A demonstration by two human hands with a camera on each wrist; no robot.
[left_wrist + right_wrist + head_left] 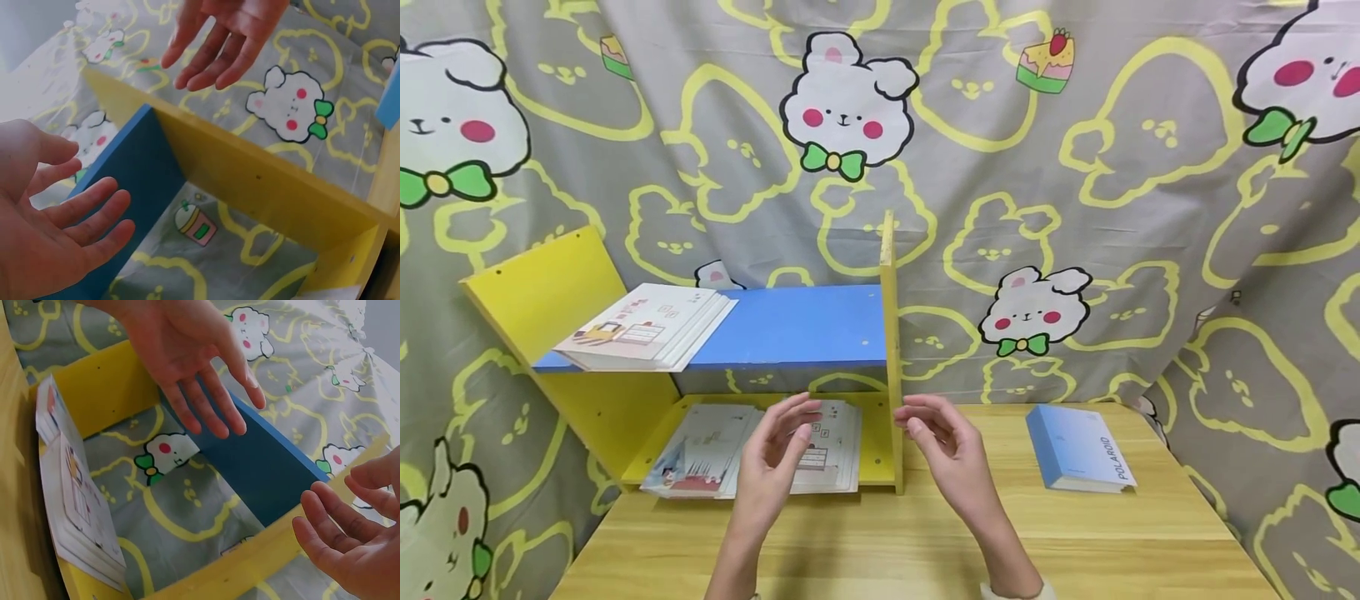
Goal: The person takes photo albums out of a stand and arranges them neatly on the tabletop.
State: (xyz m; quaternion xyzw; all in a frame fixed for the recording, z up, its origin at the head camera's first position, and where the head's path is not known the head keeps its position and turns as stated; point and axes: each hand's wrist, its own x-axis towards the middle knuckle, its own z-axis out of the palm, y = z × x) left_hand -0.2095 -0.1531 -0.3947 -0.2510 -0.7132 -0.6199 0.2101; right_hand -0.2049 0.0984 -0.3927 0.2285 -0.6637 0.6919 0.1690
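Note:
Held up before a small yellow and blue shelf, my left hand (773, 450) has its fingers loosely bent and grips nothing. Behind it, a stack of white illustrated books (838, 442) is partly covered on the bottom board. My right hand (953, 454) hovers by the shelf's right yellow side panel (891, 358), its fingers relaxed. Nothing lies in its palm in the right wrist view. Left of my left hand, more white books (703, 446) lie on the bottom board. Another stack of books (643, 325) rests on the left of the blue middle board (797, 325).
On the right of the wooden table (1075, 550) lies a thick blue and white book (1078, 446) marked POLAROID. The shelf's tilted left yellow panel (550, 292) stands at the left. A grey curtain (955, 200) with cartoon rabbits hangs behind and at both sides.

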